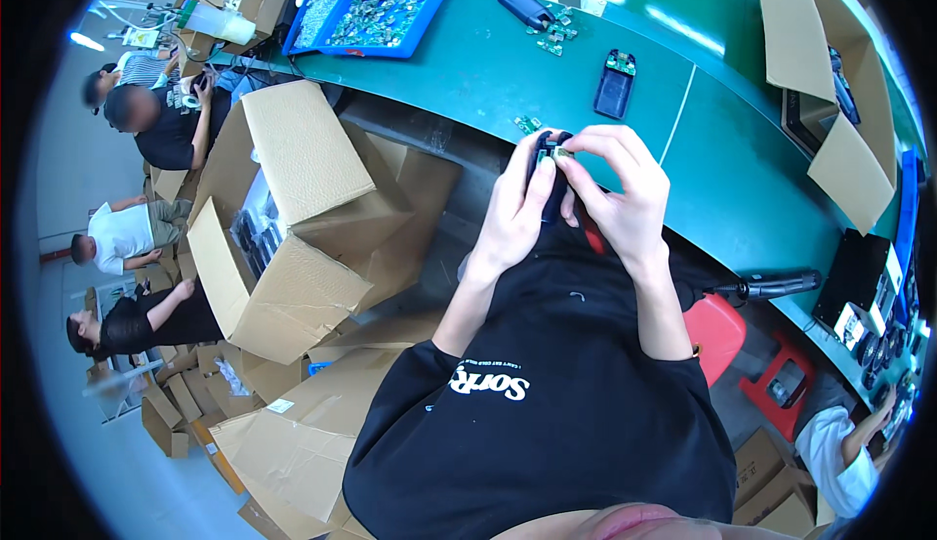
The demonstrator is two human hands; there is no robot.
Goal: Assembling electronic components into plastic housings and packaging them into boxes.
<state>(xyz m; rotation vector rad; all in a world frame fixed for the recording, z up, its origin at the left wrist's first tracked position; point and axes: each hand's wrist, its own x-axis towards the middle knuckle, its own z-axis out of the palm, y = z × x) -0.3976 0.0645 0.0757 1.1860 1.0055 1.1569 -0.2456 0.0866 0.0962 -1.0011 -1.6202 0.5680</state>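
My left hand (509,220) is closed round a dark plastic casing (552,198), held upright at the table's near edge. At the top of that casing, the fingertips of my right hand (630,193) pinch a small circuit board (561,151); fingers partly hide how it sits there. A few loose green boards (527,124) lie just beyond my hands. Farther off to the right is a similar dark casing (614,94) with a green board at its top end.
The green table (439,76) carries a blue tray (366,51) heaped with small boards, more dark casings (525,7) and an open cardboard box (791,32). Large cartons (312,149) stand at left, near several people. A black tool (779,285) and red stools (714,335) are at right.
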